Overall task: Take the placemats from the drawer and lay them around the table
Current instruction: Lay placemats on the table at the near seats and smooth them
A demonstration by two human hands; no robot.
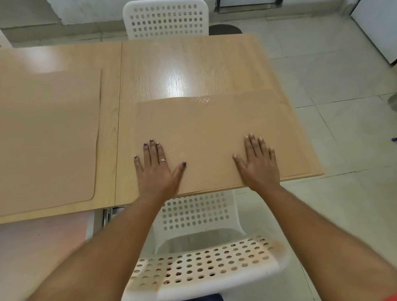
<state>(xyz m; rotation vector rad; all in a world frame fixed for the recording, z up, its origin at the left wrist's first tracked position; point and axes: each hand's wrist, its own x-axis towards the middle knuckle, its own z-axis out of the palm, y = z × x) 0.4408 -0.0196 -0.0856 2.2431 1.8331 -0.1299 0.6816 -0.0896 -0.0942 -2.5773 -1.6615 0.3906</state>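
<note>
Both hands lie flat, fingers straight and spread, on the near part of a tan mat — the left hand by its near left corner, the right hand toward its near right. This mat lies at the near right corner of the table, its near edge along the table's near edge. A second mat lies flat at the table's left side — neither hand touches it — and a white chair stands just below the near edge.

Both hands, left hand and right hand, press flat on a tan placemat at the bench edge; another placemat lies left.
</note>
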